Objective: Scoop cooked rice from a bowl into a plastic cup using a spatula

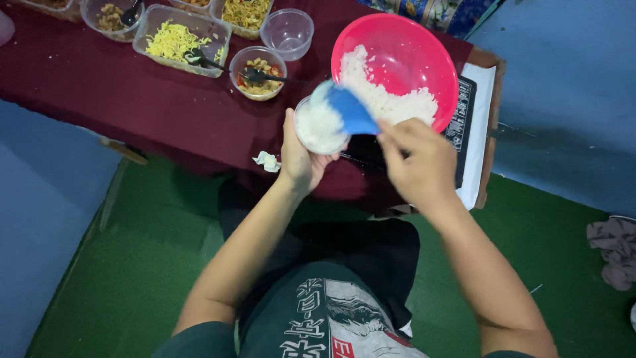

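Head view shows a person sitting low before a table with a dark red cloth (132, 99). The left hand (301, 159) is closed around a small clear cup (318, 129), a little above the middle of the frame. It holds the cup from the near side, with the mouth facing up, so the rice inside does not fall out. The cup is already filled with white rice to the rim.

The right hand (417, 162) is closed on the handle of a blue scoop (351, 109). The blade of the scoop lies over the cup's far edge and seems to press the rice down. The cup is kept just beside the pink bowl (397, 46), at the upper middle, which has more rice (391, 99) on its near side; I think this closeness keeps spilled grains over the bowl.

At the upper left stand clear tubs: one with yellow shreds (173, 40), a round one with a mixed dish and a black spoon (258, 71), and an empty cup (287, 32). A crumpled tissue (267, 161) lies on the cloth edge, near the left wrist.
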